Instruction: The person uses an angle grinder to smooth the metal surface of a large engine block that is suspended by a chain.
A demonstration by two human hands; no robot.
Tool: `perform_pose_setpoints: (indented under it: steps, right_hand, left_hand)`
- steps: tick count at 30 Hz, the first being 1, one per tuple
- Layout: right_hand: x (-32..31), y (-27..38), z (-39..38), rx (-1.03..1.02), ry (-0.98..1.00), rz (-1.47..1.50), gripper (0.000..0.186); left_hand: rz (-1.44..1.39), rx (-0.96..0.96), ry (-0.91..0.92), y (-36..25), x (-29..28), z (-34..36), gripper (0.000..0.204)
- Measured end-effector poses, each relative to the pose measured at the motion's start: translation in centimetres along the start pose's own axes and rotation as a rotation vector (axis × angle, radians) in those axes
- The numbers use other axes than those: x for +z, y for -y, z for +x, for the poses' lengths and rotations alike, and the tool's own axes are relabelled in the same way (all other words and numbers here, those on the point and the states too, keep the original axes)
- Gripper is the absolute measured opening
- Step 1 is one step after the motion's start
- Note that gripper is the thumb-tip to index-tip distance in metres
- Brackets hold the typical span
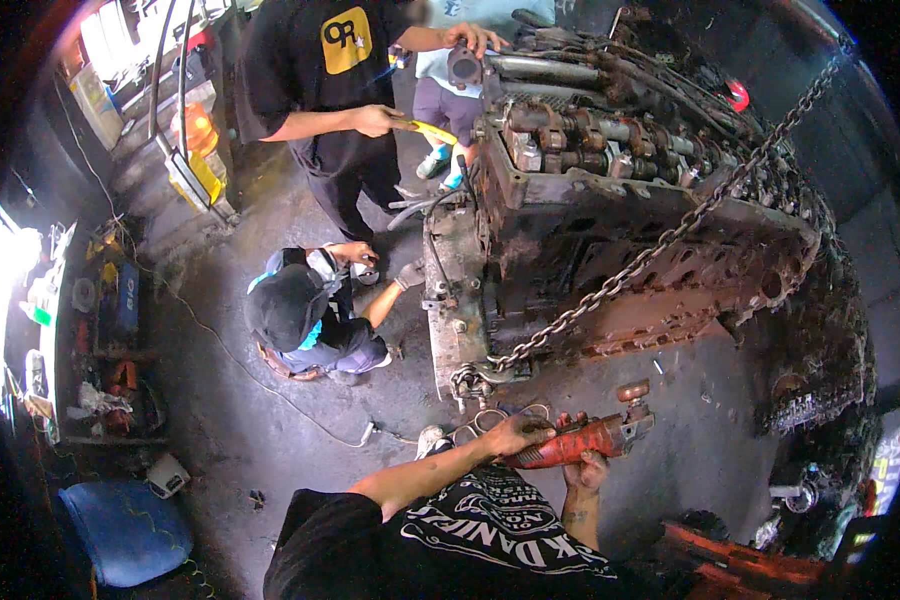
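One engine block (560, 235), grimy brown, fills the upper right; shafts run along its top, their number hard to tell; three co-workers at or beyond its left end: one standing in a black shirt (305, 60), one crouched in a black cap (285, 305), one behind in purple shorts (442, 105), partly hidden.

One blue chair (125, 535), well left of the engine block; one heavy chain (660, 250), slanting across the block's near side to its lower left corner; one pale cord (240, 365), trailing over the floor left of the block.

One red power tool (570, 443), in the air just off the engine block's near side, round head toward the block; two bare hands of the wearer on it: left hand (522, 436) closed over the rear of the body, right hand (586, 470) curled around the underside, nearer the head.

One yellow tool (432, 132), smallest noted, in the standing co-worker's grip beside the block's left end.
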State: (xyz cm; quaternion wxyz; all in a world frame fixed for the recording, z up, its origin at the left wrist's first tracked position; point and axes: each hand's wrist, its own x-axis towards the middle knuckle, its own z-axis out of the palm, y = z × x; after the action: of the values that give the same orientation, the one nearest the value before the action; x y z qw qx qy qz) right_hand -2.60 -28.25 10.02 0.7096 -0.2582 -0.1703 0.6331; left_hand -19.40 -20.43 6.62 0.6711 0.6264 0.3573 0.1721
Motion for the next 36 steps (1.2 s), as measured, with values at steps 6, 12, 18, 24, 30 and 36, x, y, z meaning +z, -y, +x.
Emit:
perform_pose_setpoints:
  steps: [6, 12, 18, 24, 30, 36]
  right_hand:
    - [1.4, -0.5, 0.1, 0.007, -0.049, -0.059, 0.07]
    - [1.2, -0.3, -0.6, -0.045, -0.06, -0.032, 0.071]
    - [1.2, 0.5, -0.8, -0.019, -0.028, -0.079, 0.071]
    - [1.3, 0.2, -0.4, 0.014, 0.003, -0.083, 0.07]
    - [0.8, 0.8, -0.9, 0.001, 0.016, -0.098, 0.07]
    - [0.2, 1.0, -1.2, -0.002, 0.009, -0.099, 0.07]
  left_hand:
    - [-0.014, -0.015, 0.065, -2.7, -1.7, -0.6, 0.055]
    - [0.09, 0.045, -0.064, -6.0, -1.9, -1.3, 0.044]
    - [0.099, 0.096, -0.098, -7.0, -1.7, -1.3, 0.039]
    - [-0.044, 0.267, -0.117, -2.4, 0.1, 1.3, 0.038]
    - [-0.081, 0.282, -0.091, -2.4, 0.5, 1.8, 0.04]
    - [-0.051, 0.124, -0.145, -4.5, 0.2, 0.6, 0.035]
